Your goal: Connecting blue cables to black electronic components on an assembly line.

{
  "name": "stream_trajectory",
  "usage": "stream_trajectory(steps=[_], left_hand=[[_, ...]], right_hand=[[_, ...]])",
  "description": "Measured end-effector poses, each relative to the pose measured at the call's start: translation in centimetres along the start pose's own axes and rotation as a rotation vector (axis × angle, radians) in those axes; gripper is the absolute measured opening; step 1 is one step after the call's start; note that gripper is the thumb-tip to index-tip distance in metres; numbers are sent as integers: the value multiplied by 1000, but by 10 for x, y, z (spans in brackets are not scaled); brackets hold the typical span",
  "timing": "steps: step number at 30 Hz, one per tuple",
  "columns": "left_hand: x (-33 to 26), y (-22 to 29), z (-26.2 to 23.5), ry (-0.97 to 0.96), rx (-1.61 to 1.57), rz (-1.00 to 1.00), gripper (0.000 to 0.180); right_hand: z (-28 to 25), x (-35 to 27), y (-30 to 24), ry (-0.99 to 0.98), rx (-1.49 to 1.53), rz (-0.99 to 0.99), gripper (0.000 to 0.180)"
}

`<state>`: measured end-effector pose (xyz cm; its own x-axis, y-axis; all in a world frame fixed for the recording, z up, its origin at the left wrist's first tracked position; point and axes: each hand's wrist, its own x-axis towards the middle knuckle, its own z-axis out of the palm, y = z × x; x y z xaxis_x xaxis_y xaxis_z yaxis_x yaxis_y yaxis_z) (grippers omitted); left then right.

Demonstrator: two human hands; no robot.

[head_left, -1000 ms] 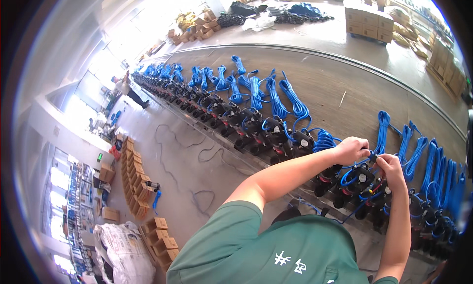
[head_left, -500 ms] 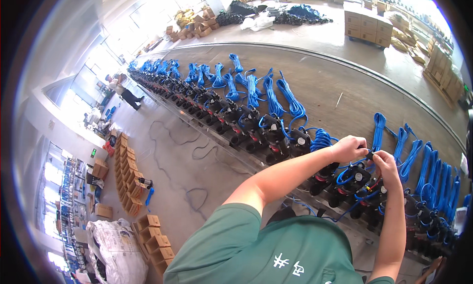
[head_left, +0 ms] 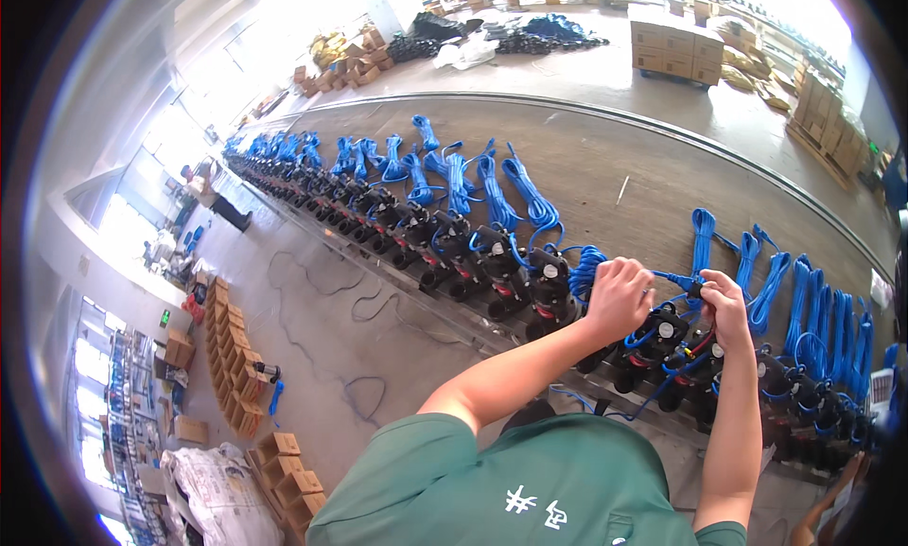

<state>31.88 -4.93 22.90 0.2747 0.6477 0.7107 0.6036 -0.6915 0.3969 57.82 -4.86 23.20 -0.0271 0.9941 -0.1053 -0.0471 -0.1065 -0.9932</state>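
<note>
While black pumps (head_left: 530,286) crowd the bench (head_left: 605,167), both hands' fingers (head_left: 705,290) pinch a blue cable (head_left: 673,281).

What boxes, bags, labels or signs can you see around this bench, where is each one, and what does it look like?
Stacked cartons: far side of the floor, top centre, brown, on a pallet.
Small open boxes: rows on the floor at left, brown card.
Sack: lower left floor, white with dark print, crumpled.
Round labels: on the black devices along the bench, small and white.
Wall sign: far left, small, green.
</note>
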Motion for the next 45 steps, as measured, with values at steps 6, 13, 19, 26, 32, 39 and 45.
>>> stream_trajectory(steps=[6, 13, 19, 26, 32, 39, 45], left_hand=[[-32, -6, -7, -42, 83, -88, 13], [-26, -36, -5, -115, -53, 80, 15], [-31, -38, -18, -249, 33, 199, 24], [-38, -34, -12, -177, 110, 115, 29], [-88, -31, -4, -106, -134, 307, 18], [-181, -80, 35, -470, -180, 197, 11], [-205, -86, 61, -528, -17, 204, 10]], right_hand=[[3, -2, -1, 43, 62, -19, 31], [3, -5, -5, -2, 139, 1, 31], [-2, -1, -3, -40, 72, 31, 31], [10, 0, -9, -48, -110, -53, 37], [1, 1, 3, -25, -96, -67, 38], [9, -2, -5, -13, -97, -27, 36], [5, -1, -2, 0, -135, -29, 39]])
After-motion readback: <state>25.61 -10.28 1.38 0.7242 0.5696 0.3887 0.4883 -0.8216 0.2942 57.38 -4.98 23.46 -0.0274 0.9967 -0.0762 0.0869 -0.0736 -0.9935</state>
